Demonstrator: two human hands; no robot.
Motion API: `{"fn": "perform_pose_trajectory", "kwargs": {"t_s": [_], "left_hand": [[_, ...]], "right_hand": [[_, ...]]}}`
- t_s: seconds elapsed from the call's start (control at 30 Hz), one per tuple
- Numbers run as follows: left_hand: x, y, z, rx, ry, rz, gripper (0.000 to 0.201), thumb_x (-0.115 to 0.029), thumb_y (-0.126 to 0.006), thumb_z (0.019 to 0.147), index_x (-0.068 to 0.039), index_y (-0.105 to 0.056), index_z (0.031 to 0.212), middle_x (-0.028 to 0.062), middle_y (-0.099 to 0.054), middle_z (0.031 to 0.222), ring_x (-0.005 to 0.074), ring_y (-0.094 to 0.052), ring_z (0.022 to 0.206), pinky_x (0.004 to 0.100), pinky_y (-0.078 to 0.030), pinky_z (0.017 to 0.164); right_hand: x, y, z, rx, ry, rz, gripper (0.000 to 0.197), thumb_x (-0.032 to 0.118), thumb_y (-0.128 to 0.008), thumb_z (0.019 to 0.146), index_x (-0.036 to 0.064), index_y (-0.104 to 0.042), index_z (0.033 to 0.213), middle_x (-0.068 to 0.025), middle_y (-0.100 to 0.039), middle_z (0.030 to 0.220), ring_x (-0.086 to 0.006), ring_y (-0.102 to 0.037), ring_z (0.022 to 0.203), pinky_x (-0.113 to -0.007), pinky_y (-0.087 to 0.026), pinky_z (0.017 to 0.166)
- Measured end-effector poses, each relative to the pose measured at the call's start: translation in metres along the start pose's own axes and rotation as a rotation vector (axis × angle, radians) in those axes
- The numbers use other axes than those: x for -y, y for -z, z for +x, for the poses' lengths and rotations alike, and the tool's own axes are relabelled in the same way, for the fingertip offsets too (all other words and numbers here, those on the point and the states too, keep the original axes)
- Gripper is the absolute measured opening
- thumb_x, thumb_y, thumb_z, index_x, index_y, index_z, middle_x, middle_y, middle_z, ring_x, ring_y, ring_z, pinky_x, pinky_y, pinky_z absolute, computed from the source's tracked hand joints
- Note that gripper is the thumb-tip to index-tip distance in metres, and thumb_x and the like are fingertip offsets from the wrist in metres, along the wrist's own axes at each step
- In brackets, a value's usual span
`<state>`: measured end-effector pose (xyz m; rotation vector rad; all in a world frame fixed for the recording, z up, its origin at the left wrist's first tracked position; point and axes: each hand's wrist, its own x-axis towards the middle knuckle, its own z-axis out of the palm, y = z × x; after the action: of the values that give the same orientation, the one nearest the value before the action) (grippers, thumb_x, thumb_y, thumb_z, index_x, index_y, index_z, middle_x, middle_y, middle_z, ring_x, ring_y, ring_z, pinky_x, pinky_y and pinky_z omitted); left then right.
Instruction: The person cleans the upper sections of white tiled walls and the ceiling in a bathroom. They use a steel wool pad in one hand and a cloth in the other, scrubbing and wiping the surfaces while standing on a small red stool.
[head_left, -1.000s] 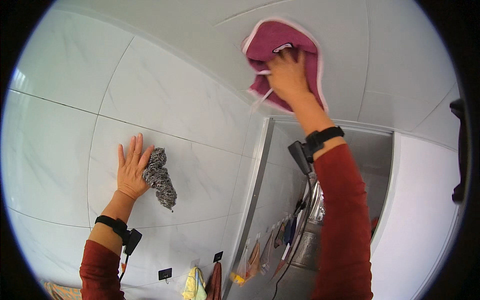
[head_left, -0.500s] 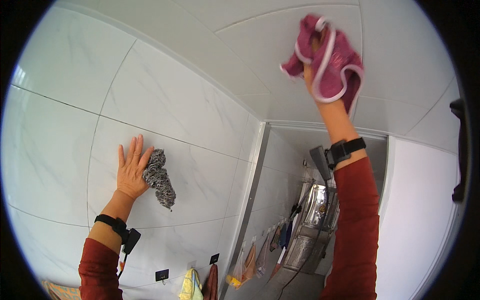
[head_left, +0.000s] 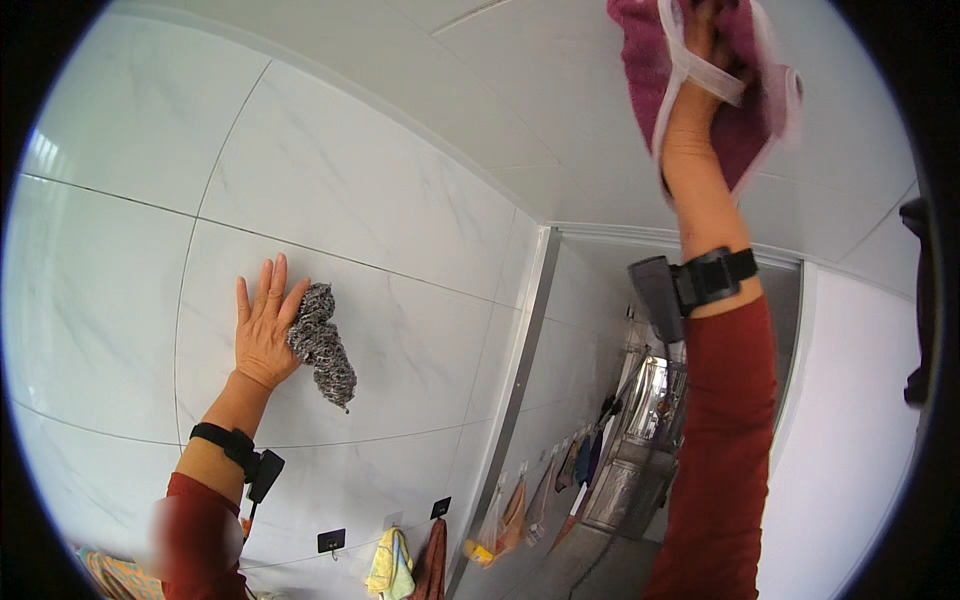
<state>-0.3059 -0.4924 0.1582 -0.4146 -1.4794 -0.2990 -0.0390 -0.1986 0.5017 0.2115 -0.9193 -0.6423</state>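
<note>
My left hand (head_left: 266,327) lies flat on the marbled wall tile, its fingers stretched out. A grey, curly wire scrubber (head_left: 322,345) is pinned at its thumb side and hangs down against the tile. High on the right, my right hand (head_left: 712,60) is raised to the pale ceiling panels (head_left: 560,70), gripping a magenta cleaning cloth (head_left: 650,60) with white edging. The cloth drapes around the hand and wrist and hides part of the fingers; motion blurs its edge.
A metal-edged door frame (head_left: 520,360) opens onto a narrow room with a shiny metal fixture (head_left: 645,420) and cloths on hooks. Low on the wall hang a yellow towel (head_left: 390,562) and a brown towel (head_left: 431,560). A white panel (head_left: 850,420) stands at the right.
My right hand has moved up and to the right with the cloth, now partly past the top edge of the view. My left hand stays in place on the wall with the scrubber.
</note>
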Motion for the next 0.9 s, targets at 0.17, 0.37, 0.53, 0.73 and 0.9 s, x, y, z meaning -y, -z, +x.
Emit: {"fn": "perform_pose_trajectory", "kwargs": {"t_s": [0.17,0.37,0.53,0.73,0.9], "left_hand": [[0.003,0.001,-0.002,0.019,0.009,-0.001,0.062,-0.043,-0.059,0.083,-0.014,-0.048,0.137,0.0168,-0.024,0.157,0.0308,-0.023,0.146,0.0547,-0.007,0.117],[0.004,-0.002,-0.003,0.032,0.019,0.008,0.060,-0.044,-0.057,0.085,-0.016,-0.048,0.136,0.0162,-0.025,0.157,0.0298,-0.023,0.146,0.0543,-0.007,0.117],[0.005,0.000,-0.002,0.034,0.004,-0.006,0.061,-0.044,-0.058,0.084,-0.017,-0.047,0.137,0.0152,-0.023,0.158,0.0293,-0.021,0.146,0.0546,-0.007,0.117],[0.005,0.002,-0.002,0.111,-0.001,0.043,0.064,-0.044,-0.059,0.083,-0.017,-0.044,0.139,0.0158,-0.020,0.159,0.0289,-0.019,0.147,0.0553,-0.008,0.117],[0.003,0.002,0.000,0.052,-0.004,-0.013,0.064,-0.044,-0.059,0.083,-0.018,-0.044,0.139,0.0150,-0.020,0.159,0.0285,-0.019,0.147,0.0551,-0.006,0.117]], "right_hand": [[0.027,-0.019,-0.019,-0.109,-0.063,-0.177,0.059,0.039,-0.056,0.092,0.0186,-0.039,0.145,-0.0080,-0.015,0.161,-0.0410,-0.025,0.140,-0.071,-0.018,0.103],[0.111,-0.008,0.086,-0.393,-0.112,0.474,0.054,0.022,-0.051,0.092,0.0095,-0.040,0.143,-0.0212,-0.037,0.140,-0.0381,-0.039,0.127,-0.065,-0.023,0.106],[0.149,-0.023,0.062,-0.207,0.284,-0.053,0.049,0.016,-0.055,0.085,0.0221,-0.055,0.133,0.0075,-0.045,0.143,-0.0281,-0.041,0.127,-0.064,-0.018,0.113],[0.142,-0.027,0.060,0.078,0.107,0.560,0.047,0.018,-0.056,0.088,0.0162,-0.052,0.135,-0.0061,-0.046,0.144,-0.0232,-0.036,0.136,-0.048,-0.035,0.107],[0.154,0.005,0.058,0.200,0.392,-0.229,0.055,0.017,-0.052,0.088,0.0227,-0.045,0.143,0.0051,-0.039,0.150,-0.0241,-0.031,0.138,-0.069,-0.021,0.107]]}}
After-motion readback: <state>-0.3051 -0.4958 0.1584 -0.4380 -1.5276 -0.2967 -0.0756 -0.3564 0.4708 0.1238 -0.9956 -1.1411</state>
